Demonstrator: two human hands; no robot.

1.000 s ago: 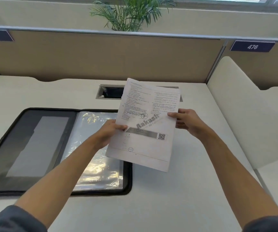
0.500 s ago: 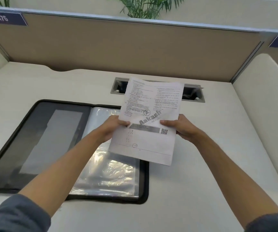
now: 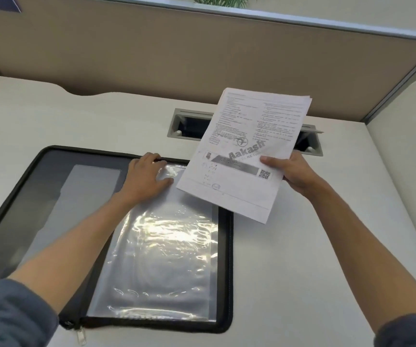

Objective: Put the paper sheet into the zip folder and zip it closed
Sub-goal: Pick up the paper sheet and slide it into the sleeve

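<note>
Open zip folder point(image 3: 11, 209) lying flat on the desk point(image 3: 302, 259); left hand point(image 3: 144, 176) resting on the top of its clear plastic sleeve point(image 3: 161, 259); right hand point(image 3: 294, 174) holding the printed paper sheet point(image 3: 247, 146) tilted above the folder's far right corner.

The black zip folder point(image 3: 227, 246) lies open and flat on the desk, clear plastic sleeves on its right half, its zipper pull at the near edge. The printed paper sheet point(image 3: 247, 151) is held tilted above the folder's far right corner.
</note>
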